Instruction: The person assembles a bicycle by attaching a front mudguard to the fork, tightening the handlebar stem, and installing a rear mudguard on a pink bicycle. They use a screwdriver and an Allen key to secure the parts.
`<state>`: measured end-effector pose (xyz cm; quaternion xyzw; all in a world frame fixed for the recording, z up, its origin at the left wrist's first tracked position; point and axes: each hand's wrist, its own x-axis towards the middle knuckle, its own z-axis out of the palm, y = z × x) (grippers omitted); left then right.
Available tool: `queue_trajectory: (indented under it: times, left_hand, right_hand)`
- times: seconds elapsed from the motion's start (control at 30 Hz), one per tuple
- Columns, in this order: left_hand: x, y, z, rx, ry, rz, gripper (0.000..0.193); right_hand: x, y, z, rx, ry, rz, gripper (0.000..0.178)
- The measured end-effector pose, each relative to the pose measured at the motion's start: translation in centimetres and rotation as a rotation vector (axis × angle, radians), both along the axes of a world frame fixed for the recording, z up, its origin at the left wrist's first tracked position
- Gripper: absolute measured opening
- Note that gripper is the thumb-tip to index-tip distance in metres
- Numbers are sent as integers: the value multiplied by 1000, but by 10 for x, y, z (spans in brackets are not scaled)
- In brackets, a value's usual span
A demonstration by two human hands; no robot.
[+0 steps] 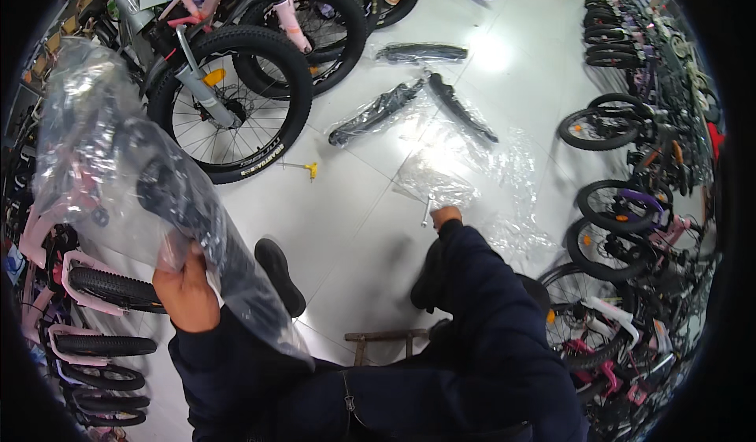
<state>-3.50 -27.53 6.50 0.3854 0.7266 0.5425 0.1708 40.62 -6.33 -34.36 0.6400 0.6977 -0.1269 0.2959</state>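
Observation:
My left hand [187, 294] is closed on a long clear plastic bag [83, 119], pinching its film. The bag is raised on the left side, with dark parts inside that blur through the film. Low over the floor, my right hand [447, 215] is closed, its fingers mostly turned away from view. Beside it is a small silver metal rod [427, 212]; whether my fingers grip it cannot be seen. Just beyond lies a crumpled clear plastic sheet [441, 178]. Farther off, black curved parts, apparently mudguards [461, 107], lie on the floor, some in plastic.
A bicycle's fat front wheel [295, 119] stands at the upper left. Near it a yellow-handled tool [312, 171] lies on the tiled floor [354, 186]. Rows of bicycles [602, 127] line both sides. A wooden stool [378, 336] is beneath me, between my black shoes [279, 277].

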Motion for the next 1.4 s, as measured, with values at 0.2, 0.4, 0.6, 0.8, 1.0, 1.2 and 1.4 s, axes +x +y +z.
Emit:
queue_trajectory:
  times: [0.2, 0.4, 0.6, 0.8, 1.0, 1.2, 1.4]
  left_hand:
    - [-12, 0, -13, -182, -81, -18, 24]
    - [-14, 18, -20, -202, -122, -17, 25]
    - [-21, 33, -15, -172, -141, 0, 25]
    - [-35, 31, -2, -201, -157, 59, 25]
    - [-54, 21, -4, -302, -151, 183, 25]
    - [-69, 7, -13, -225, -265, 331, 22]
    - [-78, -10, -35, 98, -378, 345, 38]
  right_hand:
    - [-2, -43, -65, 42, 213, -464, 34]
    - [-26, -40, -71, 143, 176, -598, 29]
    - [-41, -65, -90, -138, 44, -69, 29]
    - [-147, -124, -63, -154, 412, -447, 36]
    - [-310, -44, -13, 28, 888, 208, 41]
    - [-429, 40, -21, -61, 490, 456, 61]
    - [-428, 64, -64, -40, 370, 372, 63]
